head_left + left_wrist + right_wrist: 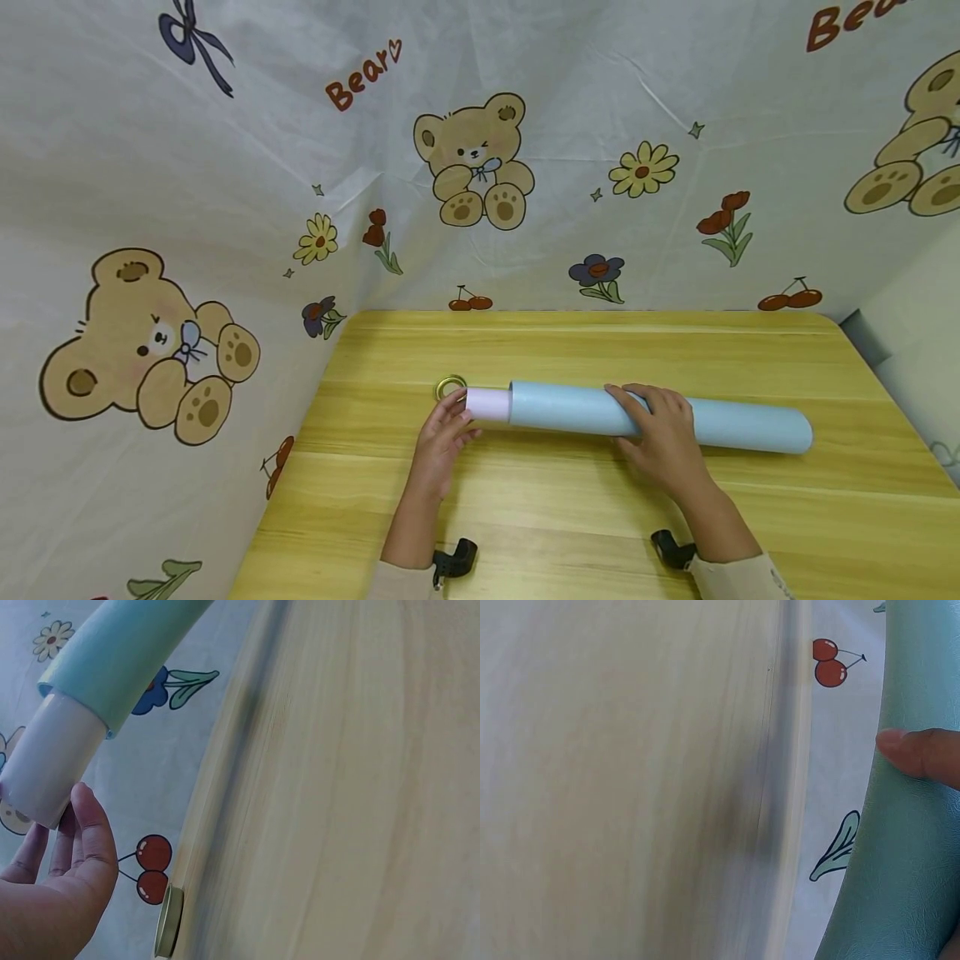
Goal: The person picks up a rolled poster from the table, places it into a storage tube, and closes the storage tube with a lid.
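A long light-blue roll [570,408], with a finely creased, leather-like surface, lies crosswise in front of me, held above the wooden table. From its left end sticks out a narrower pale pinkish-white inner cylinder [487,404]. My left hand [441,437] holds the free end of this cylinder with its fingertips; the left wrist view shows the fingers round that end [75,862]. Gripping the blue roll near its middle is my right hand [663,437], thumb on the near side and fingers over the top. Only part of that hand shows in the right wrist view.
Just behind my left fingertips a gold ring-shaped piece [447,385] lies on the wooden table [547,525]. A white cloth [570,92] printed with bears and flowers hangs behind the table and on its left side.
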Demonstrator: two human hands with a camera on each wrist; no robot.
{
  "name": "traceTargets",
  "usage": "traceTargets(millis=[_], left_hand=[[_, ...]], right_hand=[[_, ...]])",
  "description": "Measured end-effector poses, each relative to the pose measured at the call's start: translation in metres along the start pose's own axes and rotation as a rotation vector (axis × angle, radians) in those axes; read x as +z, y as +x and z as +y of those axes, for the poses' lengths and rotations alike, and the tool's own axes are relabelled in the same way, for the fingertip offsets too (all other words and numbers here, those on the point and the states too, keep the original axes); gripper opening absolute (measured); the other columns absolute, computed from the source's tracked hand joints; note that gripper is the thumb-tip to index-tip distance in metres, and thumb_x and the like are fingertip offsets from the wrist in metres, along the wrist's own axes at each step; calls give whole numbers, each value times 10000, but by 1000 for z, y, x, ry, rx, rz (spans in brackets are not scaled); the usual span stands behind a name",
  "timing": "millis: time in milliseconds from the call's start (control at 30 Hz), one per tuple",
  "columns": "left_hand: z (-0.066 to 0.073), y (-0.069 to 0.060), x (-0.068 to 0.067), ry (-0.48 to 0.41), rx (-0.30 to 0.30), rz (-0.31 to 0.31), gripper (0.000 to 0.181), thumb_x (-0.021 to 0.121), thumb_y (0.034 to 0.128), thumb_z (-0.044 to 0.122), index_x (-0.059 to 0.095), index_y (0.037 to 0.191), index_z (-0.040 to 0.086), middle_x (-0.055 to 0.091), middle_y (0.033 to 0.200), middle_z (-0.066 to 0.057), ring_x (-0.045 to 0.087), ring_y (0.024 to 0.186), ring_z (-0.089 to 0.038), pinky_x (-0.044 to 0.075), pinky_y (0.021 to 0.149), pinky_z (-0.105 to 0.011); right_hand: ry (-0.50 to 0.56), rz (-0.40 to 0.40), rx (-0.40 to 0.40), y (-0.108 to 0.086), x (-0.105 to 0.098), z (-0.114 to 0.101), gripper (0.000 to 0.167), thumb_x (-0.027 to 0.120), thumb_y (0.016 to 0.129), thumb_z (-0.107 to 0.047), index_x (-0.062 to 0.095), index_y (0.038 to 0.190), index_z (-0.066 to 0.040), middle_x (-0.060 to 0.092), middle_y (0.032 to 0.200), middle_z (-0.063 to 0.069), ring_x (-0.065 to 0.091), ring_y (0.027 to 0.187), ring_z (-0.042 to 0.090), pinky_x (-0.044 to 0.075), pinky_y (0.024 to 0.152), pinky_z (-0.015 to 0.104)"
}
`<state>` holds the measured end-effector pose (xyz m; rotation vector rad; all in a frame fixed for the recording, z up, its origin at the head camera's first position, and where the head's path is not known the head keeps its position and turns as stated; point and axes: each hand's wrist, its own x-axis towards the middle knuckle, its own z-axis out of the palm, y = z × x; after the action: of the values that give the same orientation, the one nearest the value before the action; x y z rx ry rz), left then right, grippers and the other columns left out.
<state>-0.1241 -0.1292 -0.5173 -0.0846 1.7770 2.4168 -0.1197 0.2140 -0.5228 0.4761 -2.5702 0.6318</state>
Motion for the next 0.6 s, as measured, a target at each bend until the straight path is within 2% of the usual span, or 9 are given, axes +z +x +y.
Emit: traceTargets(millis=[233,433,600], left_hand=[[-1,0,3,9,-1,-19,482,612,1004,178,487,1466,123,536,1385,-84,600,1141,-175,537,964,-385],[-3,1,4,7,-9,-35,490,618,999,174,484,1468,126,524,1407,-100,598,1156,-181,521,999,-434],[-3,0,5,15,-24,-40,512,626,996,191,474,1478,112,514,1423,-112,586,1175,-182,525,992,-412]], right_hand=[[-1,-2,-4,0,1,-1,920,983,578,-110,584,1399,-219,590,1289,161,520,1183,416,300,1029,652],[-5,-3,-6,0,2,0,926,983,576,-109,580,1402,-224,587,1293,158,517,1185,415,302,1025,651],[-5,-2,-11,-1,3,0,921,982,580,-115,580,1401,-229,587,1292,156,518,1180,413,304,1021,649]])
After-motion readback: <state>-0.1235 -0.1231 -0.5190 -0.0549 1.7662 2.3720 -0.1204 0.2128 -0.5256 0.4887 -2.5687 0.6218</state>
